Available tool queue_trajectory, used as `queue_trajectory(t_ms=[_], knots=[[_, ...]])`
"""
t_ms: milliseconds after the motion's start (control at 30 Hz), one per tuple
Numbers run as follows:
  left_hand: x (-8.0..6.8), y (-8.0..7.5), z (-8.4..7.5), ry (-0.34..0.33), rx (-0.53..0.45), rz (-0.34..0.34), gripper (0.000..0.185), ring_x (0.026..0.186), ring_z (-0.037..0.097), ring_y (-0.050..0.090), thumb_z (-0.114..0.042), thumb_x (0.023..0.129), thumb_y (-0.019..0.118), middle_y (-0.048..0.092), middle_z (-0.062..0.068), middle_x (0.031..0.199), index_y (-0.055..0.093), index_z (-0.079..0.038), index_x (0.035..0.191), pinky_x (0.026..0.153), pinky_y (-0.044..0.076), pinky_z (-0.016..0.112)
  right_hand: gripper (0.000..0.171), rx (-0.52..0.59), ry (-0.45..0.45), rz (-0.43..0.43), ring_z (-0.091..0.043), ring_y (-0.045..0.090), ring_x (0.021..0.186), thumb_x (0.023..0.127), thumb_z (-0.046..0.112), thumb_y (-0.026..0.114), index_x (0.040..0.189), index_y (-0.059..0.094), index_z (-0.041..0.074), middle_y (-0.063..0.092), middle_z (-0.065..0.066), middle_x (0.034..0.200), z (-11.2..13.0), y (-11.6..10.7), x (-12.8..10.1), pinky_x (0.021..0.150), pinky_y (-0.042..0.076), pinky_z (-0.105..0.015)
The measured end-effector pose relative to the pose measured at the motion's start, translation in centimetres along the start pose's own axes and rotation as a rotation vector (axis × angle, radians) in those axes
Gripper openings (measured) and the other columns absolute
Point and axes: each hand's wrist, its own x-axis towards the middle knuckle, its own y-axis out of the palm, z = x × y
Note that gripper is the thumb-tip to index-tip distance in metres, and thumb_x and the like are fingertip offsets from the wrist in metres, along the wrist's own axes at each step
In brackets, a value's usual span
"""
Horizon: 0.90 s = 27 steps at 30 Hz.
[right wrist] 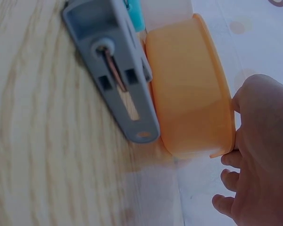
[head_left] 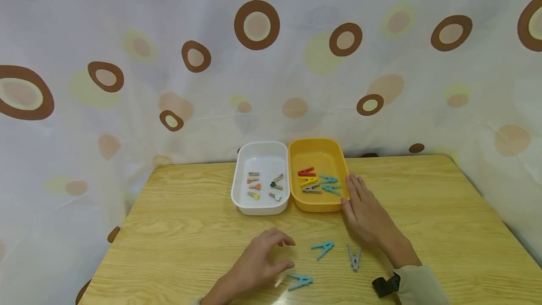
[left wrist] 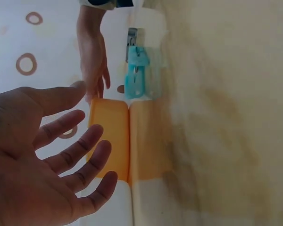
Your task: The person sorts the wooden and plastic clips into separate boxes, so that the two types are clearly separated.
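Observation:
My left hand point(head_left: 282, 254) hovers low over the wooden table point(head_left: 178, 229) with its fingers spread and holds nothing; in the left wrist view its palm point(left wrist: 47, 165) is open. Just right of it lie a blue clothespin point(head_left: 322, 249), a second blue clothespin point(head_left: 299, 281) and a grey clothespin point(head_left: 354, 257). My right hand point(head_left: 360, 204) lies flat with straight fingers against the right side of the yellow tray point(head_left: 318, 206), which holds several coloured clothespins. The right wrist view shows the grey clothespin point(right wrist: 115, 70) close up beside the yellow tray point(right wrist: 188, 89) and my right hand point(right wrist: 259, 160) at its rim.
A white tray point(head_left: 260, 208) with several small wooden clips stands against the yellow tray's left side. A spotted curtain point(head_left: 271, 60) hangs behind the table. The table edges run down the left and right.

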Motion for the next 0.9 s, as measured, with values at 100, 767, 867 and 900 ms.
queue_trajectory(t_ms=[100, 767, 867, 900], knots=[[-0.4, 0.5, 0.1, -0.006, 0.024, 0.049, 0.035, 0.101, 0.014, 0.063, -0.024, 0.089, 0.083, 0.068, -0.001, 0.113, 0.068, -0.015, 0.119, 0.088, 0.053, 0.028, 0.065, 0.002, 0.001, 0.006, -0.047, 0.015, 0.153, 0.113, 0.032, 0.033, 0.160, 0.015, -0.008, 0.015, -0.029, 0.167, 0.0, -0.1, 0.0, 0.115, 0.026, -0.067], [-0.7, 1.7, -1.2, -0.091, 0.285, 0.260, 0.028, 0.097, 0.000, 0.047, -0.042, 0.085, 0.085, 0.055, -0.019, 0.112, 0.070, -0.033, 0.108, 0.081, 0.041, 0.025, 0.065, 0.004, 0.004, 0.003, -0.047, 0.015, 0.153, 0.113, 0.032, 0.033, 0.160, 0.015, -0.008, 0.014, -0.029, 0.166, -0.3, 0.2, 0.2, 0.116, 0.025, -0.065], [-0.7, 1.7, -1.3, -0.081, 0.295, 0.267, 0.024, 0.093, -0.001, 0.046, -0.038, 0.086, 0.085, 0.056, -0.019, 0.109, 0.072, -0.032, 0.105, 0.079, 0.040, 0.024, 0.065, 0.007, 0.007, 0.004, -0.047, 0.015, 0.153, 0.113, 0.032, 0.033, 0.161, 0.014, -0.008, 0.014, -0.029, 0.166, -0.2, 0.2, 0.2, 0.116, 0.025, -0.065], [-0.8, 1.8, -1.3, -0.081, 0.298, 0.271, 0.023, 0.093, -0.002, 0.046, -0.038, 0.086, 0.085, 0.056, -0.020, 0.108, 0.072, -0.032, 0.105, 0.079, 0.041, 0.024, 0.065, 0.008, 0.007, 0.002, -0.047, 0.015, 0.153, 0.113, 0.032, 0.033, 0.161, 0.014, -0.008, 0.015, -0.029, 0.166, -0.2, 0.2, 0.2, 0.116, 0.025, -0.065]])
